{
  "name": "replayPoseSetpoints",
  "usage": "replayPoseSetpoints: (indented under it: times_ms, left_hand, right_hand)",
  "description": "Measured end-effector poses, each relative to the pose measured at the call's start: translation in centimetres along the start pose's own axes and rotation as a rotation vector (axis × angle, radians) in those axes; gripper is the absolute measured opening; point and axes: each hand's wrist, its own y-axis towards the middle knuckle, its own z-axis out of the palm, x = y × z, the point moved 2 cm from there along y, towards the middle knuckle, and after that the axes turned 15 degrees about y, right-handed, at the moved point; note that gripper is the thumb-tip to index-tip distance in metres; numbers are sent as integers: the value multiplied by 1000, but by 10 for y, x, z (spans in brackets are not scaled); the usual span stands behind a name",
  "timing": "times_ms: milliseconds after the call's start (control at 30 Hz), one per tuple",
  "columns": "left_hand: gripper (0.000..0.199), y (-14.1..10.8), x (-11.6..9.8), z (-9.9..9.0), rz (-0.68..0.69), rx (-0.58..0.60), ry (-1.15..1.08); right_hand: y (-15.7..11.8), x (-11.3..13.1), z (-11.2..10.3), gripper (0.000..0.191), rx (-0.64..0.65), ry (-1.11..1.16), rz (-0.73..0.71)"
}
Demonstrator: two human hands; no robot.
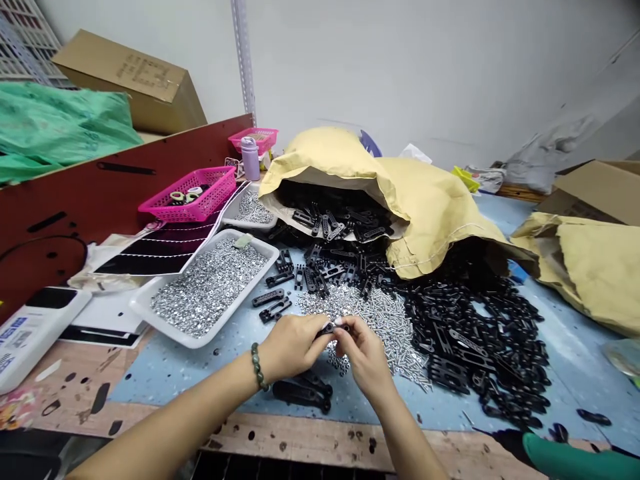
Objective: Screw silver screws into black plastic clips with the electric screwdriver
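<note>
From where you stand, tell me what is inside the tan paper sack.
The sack holds black brackets at its mouth; anything deeper is hidden under its folded paper.

A bracelet (259, 367) of round dark green beads circles the left wrist (274, 357)

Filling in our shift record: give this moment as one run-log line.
left hand: holds black bracket | right hand: holds same bracket | nearby: silver screws

blue workbench (175, 390) under black brackets (480, 340), silver screws (385, 333)
</note>
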Motion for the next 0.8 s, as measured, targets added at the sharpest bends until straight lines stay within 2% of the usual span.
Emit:
replayPoseSetpoints:
  times_ms: [133,200,267,333,467,567,667,800]
  left_hand:
    - [25,-7,15,6,-138,191,-4]
    - [24,-12,21,9,-143,245,-11]
    - [21,-16,24,11,-128,270,-24]
    - [19,-18,25,12,-121,267,-42]
    - [14,-14,20,15,-35,224,-100]
    - [9,-12,13,22,89,239,-149]
    - [14,-17,9,27,170,237,-136]
    - [25,-26,12,27,178,238,-105]
  right_hand:
    - [-21,-20,-1,10,96,-463,-176]
    - [-27,-28,2,10,118,-635,-233]
    - [-29,-33,7,10,125,-714,-245]
    - [-31,-34,8,5,108,-713,-244]
    - [-37,-32,-5,26,16,-575,-263]
    - [-46,-33,-11,16,105,-525,-295]
    - [-55,-37,-9,17,187,-518,-328]
    - [-62,-36,-5,19,194,-541,-337]
